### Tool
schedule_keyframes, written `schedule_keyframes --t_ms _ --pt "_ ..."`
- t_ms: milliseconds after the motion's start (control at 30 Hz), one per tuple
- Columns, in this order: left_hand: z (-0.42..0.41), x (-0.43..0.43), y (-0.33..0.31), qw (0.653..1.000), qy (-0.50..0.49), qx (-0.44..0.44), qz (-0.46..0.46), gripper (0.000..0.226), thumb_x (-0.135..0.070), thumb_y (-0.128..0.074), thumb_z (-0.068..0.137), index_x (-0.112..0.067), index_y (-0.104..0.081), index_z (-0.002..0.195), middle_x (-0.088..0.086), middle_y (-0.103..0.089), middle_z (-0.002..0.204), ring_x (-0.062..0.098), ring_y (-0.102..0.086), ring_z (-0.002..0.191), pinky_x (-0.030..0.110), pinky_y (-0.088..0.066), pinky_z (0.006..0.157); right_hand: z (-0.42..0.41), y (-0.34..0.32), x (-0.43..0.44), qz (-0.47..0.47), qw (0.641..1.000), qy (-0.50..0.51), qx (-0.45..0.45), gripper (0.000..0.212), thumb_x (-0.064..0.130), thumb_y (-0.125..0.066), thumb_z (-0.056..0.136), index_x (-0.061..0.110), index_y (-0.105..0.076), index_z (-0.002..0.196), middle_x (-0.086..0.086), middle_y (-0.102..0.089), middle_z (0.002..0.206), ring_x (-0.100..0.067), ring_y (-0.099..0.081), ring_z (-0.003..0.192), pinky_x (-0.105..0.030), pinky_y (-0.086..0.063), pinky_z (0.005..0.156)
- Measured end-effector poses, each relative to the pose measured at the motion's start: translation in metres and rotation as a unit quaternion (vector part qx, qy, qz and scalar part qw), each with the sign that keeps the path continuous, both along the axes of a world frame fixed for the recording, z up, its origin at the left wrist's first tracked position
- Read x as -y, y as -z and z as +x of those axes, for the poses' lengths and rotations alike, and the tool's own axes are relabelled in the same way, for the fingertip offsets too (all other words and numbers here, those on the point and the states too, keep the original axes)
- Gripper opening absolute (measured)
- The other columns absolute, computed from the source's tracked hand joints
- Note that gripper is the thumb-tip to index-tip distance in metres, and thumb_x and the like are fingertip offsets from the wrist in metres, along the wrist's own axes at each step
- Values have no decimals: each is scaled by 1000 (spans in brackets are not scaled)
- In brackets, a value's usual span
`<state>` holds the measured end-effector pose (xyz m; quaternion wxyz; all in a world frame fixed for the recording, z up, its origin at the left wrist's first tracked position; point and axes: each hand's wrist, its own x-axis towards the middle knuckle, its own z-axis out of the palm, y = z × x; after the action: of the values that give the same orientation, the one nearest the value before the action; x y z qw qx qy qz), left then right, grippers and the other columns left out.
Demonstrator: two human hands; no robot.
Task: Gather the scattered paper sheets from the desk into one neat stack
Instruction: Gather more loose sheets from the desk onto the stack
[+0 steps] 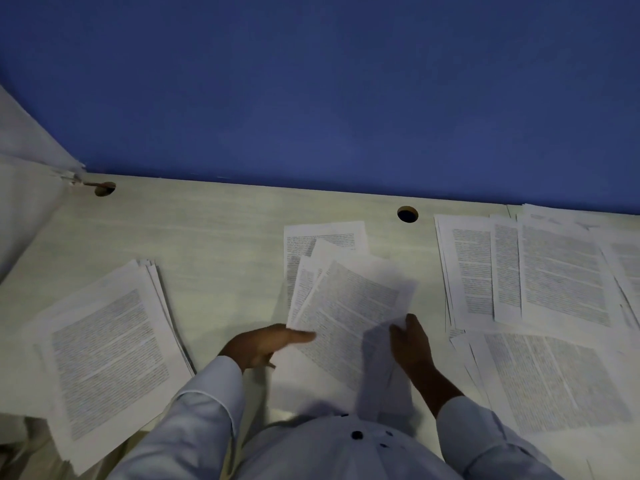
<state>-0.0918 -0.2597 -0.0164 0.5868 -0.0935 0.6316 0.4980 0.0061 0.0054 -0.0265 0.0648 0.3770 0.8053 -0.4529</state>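
Printed white sheets lie in three groups on the pale desk [214,230]. A tilted stack [107,355] sits at the left. In the middle, a loose fan of several sheets [346,299] lies askew. My left hand [263,344] rests at the fan's lower left corner with its fingers stretched out against the top sheet's edge. My right hand [412,344] grips the lower right edge of the top sheet, thumb on top. At the right, several overlapping sheets [540,271] spread up to the wall, and more sheets [547,379] lie below them.
A blue wall [311,98] rises along the desk's far edge. Two round cable holes are cut in the desk, one [407,214] near the middle and one [105,189] at the far left. A pale side panel [24,174] closes the left end.
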Motion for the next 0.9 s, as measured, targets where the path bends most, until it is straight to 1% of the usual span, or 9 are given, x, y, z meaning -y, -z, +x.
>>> schedule_keyframes --t_ms 67,133,267,400,467,533,667,767,900 --pt "1 -4 -1 997 65 36 17 62 -46 -81 74 -23 -61 129 4 -68 125 26 -62 118 44 -47 104 1 0 1 2 1000 -14 6 12 10 -49 96 5 -52 107 -13 -61 99 -27 -60 88 -37 -51 75" --pt "1 -8 -2 997 64 22 25 63 -46 -81 75 -22 -61 130 5 -67 126 26 -62 119 47 -45 106 1 0 0 -3 1000 -21 7 19 10 -50 96 2 -53 113 -13 -61 102 -27 -60 90 -34 -50 74" --pt "0 -21 -9 989 -102 -105 17 47 -31 -77 81 -17 -66 124 5 -71 118 25 -69 105 43 -51 99 0 -7 0 -26 998 -53 -10 23 8 -52 96 0 -56 116 -13 -62 110 -25 -60 97 -29 -45 79" --pt "3 -28 -9 968 -92 -231 -25 39 -22 -76 84 -18 -67 121 4 -69 120 20 -67 105 39 -50 100 -1 -19 4 -31 995 -70 -59 21 12 -58 95 3 -60 114 -8 -64 107 -22 -60 99 -29 -49 83" --pt "1 -23 -15 967 -120 -226 -7 38 -19 -76 83 -14 -68 120 7 -70 120 22 -68 105 41 -50 100 0 -29 2 -50 993 -51 -95 3 14 -62 93 13 -63 95 -1 -64 92 -18 -60 87 -21 -47 71" --pt "-4 -14 -26 969 -149 -191 39 37 -15 -74 84 -9 -67 120 11 -70 118 27 -69 104 41 -53 94 -3 -35 -6 -43 991 -23 -127 18 20 -69 89 23 -55 78 7 -58 77 -13 -56 74 -17 -43 62" --pt "-9 -1 -38 969 -192 -35 150 46 -11 -74 78 -3 -65 122 19 -67 120 36 -66 104 43 -55 85 -10 -36 -20 -152 980 36 -120 56 61 -78 69 22 -49 99 3 -59 92 -13 -60 85 -28 -51 75" --pt "-4 -10 -39 973 -194 9 129 35 -18 -72 85 -1 -69 115 17 -70 112 32 -68 98 38 -55 82 -14 -45 -8 -281 952 -18 -120 56 50 -76 76 18 -63 120 3 -72 113 -16 -69 102 -33 -54 92" --pt "6 -23 -25 977 -170 -130 2 35 -18 -74 85 -3 -69 115 15 -70 116 30 -69 101 41 -53 95 -16 -54 11 -325 937 -34 -122 44 28 -78 81 13 -65 120 -2 -73 112 -17 -70 101 -37 -54 95"
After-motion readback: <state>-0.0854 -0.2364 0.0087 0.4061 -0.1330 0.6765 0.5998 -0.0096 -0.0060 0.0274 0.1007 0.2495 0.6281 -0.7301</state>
